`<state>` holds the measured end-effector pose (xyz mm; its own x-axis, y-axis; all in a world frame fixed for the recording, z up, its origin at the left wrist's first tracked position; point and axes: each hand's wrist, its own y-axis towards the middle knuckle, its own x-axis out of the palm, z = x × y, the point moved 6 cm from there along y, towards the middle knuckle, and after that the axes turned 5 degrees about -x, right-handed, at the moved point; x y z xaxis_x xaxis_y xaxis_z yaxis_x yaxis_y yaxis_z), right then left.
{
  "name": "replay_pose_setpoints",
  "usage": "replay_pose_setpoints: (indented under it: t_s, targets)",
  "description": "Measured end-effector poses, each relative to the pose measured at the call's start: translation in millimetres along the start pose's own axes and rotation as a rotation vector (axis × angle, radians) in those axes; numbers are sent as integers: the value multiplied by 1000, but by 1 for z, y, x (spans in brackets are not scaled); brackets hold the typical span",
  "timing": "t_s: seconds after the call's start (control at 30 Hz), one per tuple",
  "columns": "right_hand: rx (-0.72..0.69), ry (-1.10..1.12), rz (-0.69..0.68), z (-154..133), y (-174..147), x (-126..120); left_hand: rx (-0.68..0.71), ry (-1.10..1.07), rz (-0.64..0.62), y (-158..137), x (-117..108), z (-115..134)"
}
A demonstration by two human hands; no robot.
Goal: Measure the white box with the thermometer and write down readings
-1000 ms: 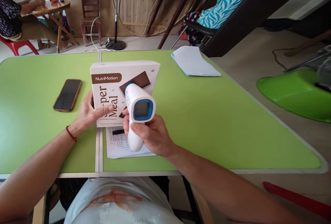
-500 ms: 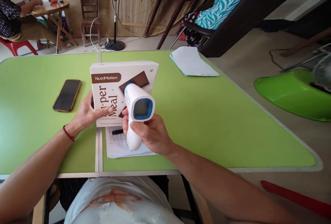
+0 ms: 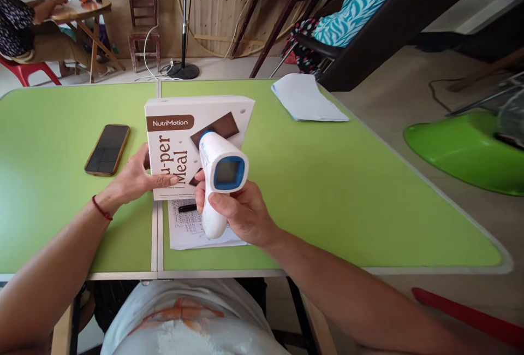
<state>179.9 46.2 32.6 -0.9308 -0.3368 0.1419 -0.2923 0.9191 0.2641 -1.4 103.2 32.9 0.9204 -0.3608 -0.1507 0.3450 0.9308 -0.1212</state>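
A white and brown NutriMotion box (image 3: 170, 150) stands tilted up over the table, gripped at its lower left side by my left hand (image 3: 137, 176), thumb across the front. My right hand (image 3: 245, 210) is wrapped round the handle of a white infrared thermometer (image 3: 216, 166) with a blue-framed screen. Its front end points at the box face and covers part of the print; whether it touches I cannot tell. The screen looks dark grey with no readable figures. Beneath them, handwritten papers (image 3: 186, 237) lie with a black pen (image 3: 187, 208) on top, partly hidden.
A phone (image 3: 107, 149) lies left of the box on the green folding table (image 3: 327, 202). White sheets (image 3: 305, 98) rest near the far edge. Behind are a stand base (image 3: 183, 70), a wooden chair (image 3: 143, 16) and a seated person (image 3: 24, 22). A green chair (image 3: 462, 153) is at right.
Hardly anything differs. The whole view has shifted slightly, and both hands keep their hold on the box and the thermometer.
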Motion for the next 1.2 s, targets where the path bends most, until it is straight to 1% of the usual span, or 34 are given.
replay_pose_setpoints:
  t_s: [0.07,0.17,0.23,0.3,0.37,0.43,0.5,0.6,0.67,0.73,0.8,0.9,1.07,1.2]
  targets:
    - [-1,-12,4,2,0,0,3,4,33,-1,-1,-2]
    - [-12,-34,-24,-1,0,0,65,-22,47,-2,0,1]
    - [-41,-80,-60,-11,0,-2,118,-44,51,-3,1,4]
    - [-81,-176,-80,-28,0,-9,162,-63,73,-4,0,6]
    - [-123,-304,-58,-46,0,-24,200,-75,121,-4,-4,8]
    - [-159,-447,-17,-60,2,-45,248,-57,200,-2,-11,8]
    - [-163,-614,36,-63,5,-69,306,-15,281,0,-19,6]
    - [-74,-788,82,-43,11,-104,369,15,341,7,-27,-3]
    - [-31,-861,86,-23,13,-121,381,2,341,12,-30,-11]
    - [-8,-990,112,-6,15,-133,383,-13,322,16,-31,-17]
    - [13,-1107,99,8,15,-136,378,-23,297,18,-31,-19]
    - [33,-1192,61,18,15,-132,348,-25,259,19,-29,-18]
    - [12,-1252,26,19,15,-127,340,-36,219,19,-22,-11]
    - [29,-1273,9,22,14,-126,306,-20,191,17,-17,-9]
